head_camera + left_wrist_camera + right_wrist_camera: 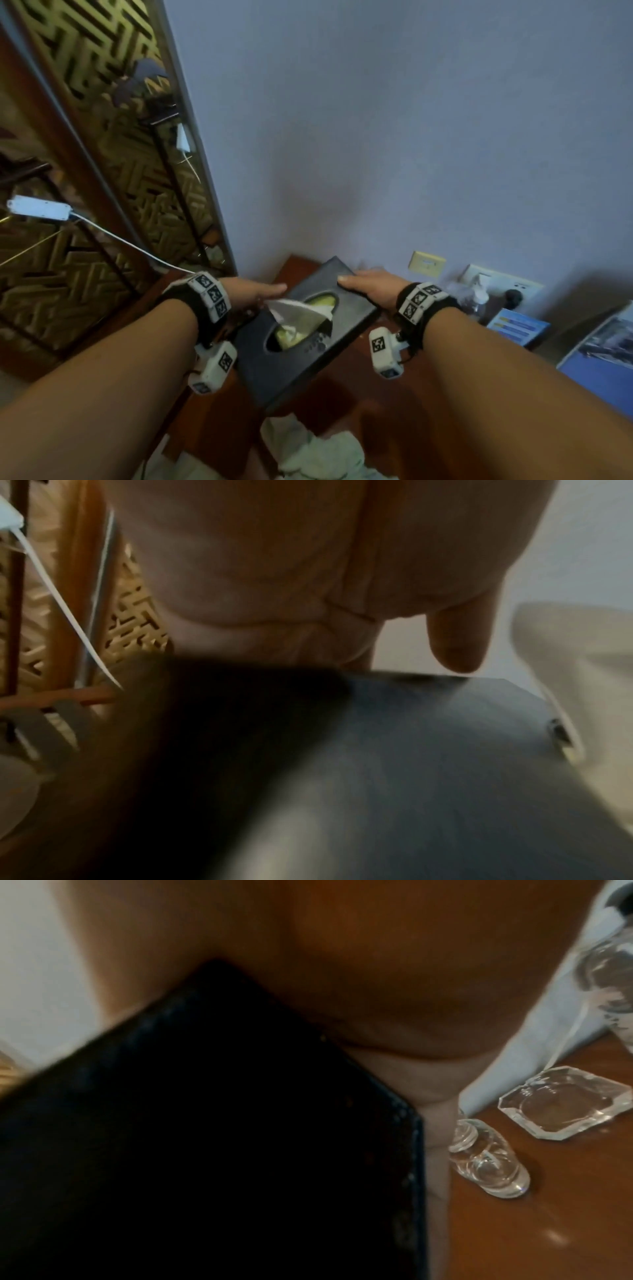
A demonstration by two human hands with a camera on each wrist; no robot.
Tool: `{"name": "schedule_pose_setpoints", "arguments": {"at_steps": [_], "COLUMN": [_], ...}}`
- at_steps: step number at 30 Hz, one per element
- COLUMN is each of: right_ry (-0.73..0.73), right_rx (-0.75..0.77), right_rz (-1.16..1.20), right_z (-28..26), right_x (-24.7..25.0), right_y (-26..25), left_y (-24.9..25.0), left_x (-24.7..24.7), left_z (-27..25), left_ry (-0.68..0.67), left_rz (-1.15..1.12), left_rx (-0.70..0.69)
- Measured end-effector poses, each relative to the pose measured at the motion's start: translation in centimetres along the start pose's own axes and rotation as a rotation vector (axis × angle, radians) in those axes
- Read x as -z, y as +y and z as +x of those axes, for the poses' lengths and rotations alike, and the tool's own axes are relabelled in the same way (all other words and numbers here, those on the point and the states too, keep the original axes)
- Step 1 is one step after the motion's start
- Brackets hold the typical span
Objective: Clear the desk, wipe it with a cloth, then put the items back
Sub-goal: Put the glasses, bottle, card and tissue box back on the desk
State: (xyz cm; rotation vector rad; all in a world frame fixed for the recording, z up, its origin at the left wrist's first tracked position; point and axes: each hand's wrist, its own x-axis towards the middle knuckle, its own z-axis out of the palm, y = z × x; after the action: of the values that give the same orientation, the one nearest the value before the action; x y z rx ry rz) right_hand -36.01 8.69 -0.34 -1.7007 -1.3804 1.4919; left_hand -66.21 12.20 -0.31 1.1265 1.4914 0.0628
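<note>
Two hands carry a black tissue box (305, 329) over the wooden desk (394, 404), w/ a white tissue (301, 310) poking from its slot. Left hand (255, 291) clasps the box's left side; right hand (373, 286) clasps its far right edge. White cloth (318, 448) lies crumpled below. Further right: small glass bottle (486, 1161), clear glass ashtray (565, 1102).

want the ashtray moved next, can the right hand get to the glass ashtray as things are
Probably not right away: the right hand is busy holding one side of the black tissue box. The glass ashtray sits close by on the desk, with only a small clear bottle near the path.
</note>
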Motion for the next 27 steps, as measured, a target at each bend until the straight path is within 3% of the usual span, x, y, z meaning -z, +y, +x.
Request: {"name": "schedule_pose_setpoints", "arguments": {"at_steps": [5, 9, 13, 16, 20, 23, 27], "right_ry": [-0.084, -0.146, -0.189, -0.099, 0.113, 0.223, 0.262], "right_rx": [-0.055, -0.083, -0.128, -0.173, -0.259, -0.382, -0.492], "right_rz": [-0.183, -0.232, -0.156, -0.037, 0.107, 0.166, 0.278], "right_z": [2.7, 4.6, 8.5, 11.0, 11.9, 11.5, 11.2], "right_x": [-2.2, -4.5, -7.6, -9.3, -10.1, -10.5, -11.8], "right_y": [-1.8, -5.4, -7.4, -7.7, -8.1, -6.9, -4.8], "left_y": [-1.5, -1.1, 0.4, 0.3, -0.8, -1.7, -2.0], "left_x": [2.5, 5.6, 8.0, 10.4, 13.9, 15.2, 15.2], "left_z": [3.0, 6.2, 7.6, 9.4, 11.7, 12.6, 14.7], "left_ry": [-0.245, -0.362, -0.426, -0.401, -0.278, -0.201, -0.117], "left_rz": [-0.003, -0.058, 0.103, 0.118, -0.065, -0.378, -0.743], "left_rx": [0.052, -0.054, -0.177, -0.233, -0.255, -0.216, -0.194]}}
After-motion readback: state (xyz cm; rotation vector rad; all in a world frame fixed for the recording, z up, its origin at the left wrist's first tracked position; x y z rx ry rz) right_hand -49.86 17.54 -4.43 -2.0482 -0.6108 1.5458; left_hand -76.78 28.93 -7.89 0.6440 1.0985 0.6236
